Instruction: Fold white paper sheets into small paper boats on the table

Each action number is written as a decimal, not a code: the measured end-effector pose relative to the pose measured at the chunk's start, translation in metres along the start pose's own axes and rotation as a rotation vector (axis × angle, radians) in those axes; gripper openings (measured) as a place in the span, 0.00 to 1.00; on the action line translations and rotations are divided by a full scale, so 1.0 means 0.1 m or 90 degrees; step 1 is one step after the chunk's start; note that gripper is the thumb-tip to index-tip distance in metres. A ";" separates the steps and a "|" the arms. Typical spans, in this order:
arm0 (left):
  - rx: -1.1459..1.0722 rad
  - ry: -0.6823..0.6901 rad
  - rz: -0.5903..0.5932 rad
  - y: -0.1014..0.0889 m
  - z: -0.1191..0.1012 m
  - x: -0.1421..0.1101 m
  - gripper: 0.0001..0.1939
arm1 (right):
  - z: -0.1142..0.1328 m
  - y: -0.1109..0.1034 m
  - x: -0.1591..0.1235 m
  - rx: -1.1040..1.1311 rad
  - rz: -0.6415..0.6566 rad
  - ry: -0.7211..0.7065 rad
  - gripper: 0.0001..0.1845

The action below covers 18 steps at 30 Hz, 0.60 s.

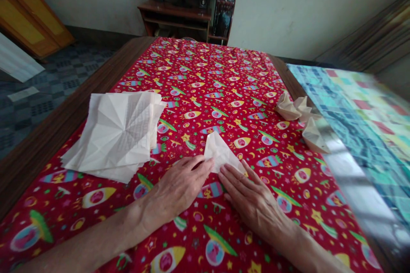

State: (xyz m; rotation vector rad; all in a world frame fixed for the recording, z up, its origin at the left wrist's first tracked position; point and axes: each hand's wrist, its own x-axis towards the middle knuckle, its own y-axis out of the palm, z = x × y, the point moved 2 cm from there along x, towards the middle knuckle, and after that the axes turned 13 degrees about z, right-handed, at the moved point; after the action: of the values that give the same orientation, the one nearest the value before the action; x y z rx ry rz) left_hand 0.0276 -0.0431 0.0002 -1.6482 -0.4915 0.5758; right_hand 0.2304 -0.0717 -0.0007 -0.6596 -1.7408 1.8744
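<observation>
Partly covered on my feed, the folded white paper (219,148) lies on the red cloth (179,136), its lower edge under the right hand (250,196), flat-fingered and unclenched, its left corner under the left hand (182,183), whose thumb I can't make out, so whether it pinches I cannot tell.

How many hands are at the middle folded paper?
2: the left hand at the lower-left edge of the folded paper, the right hand at its lower right.
</observation>
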 end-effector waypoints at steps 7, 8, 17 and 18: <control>-0.041 0.010 -0.051 -0.03 0.02 -0.08 0.21 | -0.05 0.00 -0.18 -0.034 -0.025 -0.006 0.21; -0.042 0.013 -0.053 -0.02 0.03 -0.10 0.21 | -0.05 0.00 -0.19 -0.036 -0.034 -0.007 0.21; -0.020 0.028 -0.058 -0.01 0.03 -0.19 0.23 | -0.04 0.04 -0.25 -0.026 -0.101 0.023 0.20; -0.018 0.036 -0.064 -0.02 0.03 -0.17 0.22 | -0.05 0.05 -0.25 -0.014 -0.111 0.023 0.19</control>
State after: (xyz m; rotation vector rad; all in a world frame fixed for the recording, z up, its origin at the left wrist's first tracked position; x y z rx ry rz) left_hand 0.0119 -0.0510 0.0036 -1.6511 -0.5398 0.4482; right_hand 0.2525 -0.0841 -0.0052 -0.5273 -1.7397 1.7172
